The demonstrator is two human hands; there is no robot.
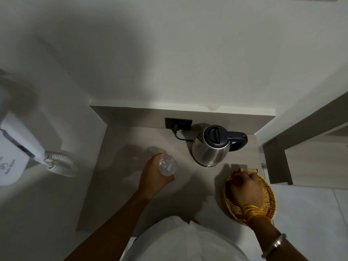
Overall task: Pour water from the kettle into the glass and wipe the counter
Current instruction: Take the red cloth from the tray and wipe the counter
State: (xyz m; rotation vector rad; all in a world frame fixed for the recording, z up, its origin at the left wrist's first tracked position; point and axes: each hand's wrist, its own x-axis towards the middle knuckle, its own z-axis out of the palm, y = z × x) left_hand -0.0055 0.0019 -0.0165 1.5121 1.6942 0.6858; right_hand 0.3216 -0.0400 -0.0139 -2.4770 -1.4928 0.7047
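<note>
Hazards I log: left hand (153, 178) wrapped around glass (168, 165); right hand (244, 187) curled inside basket (269, 200), contents unclear. Corded kettle (212, 147) could snag, spilling.

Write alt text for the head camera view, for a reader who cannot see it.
Seen from above, a person's left hand grips a clear glass on a pale counter, while the right hand reaches into a yellow wicker basket. Behind them a steel kettle with a dark lid stands upright, plugged into a wall socket.
</note>
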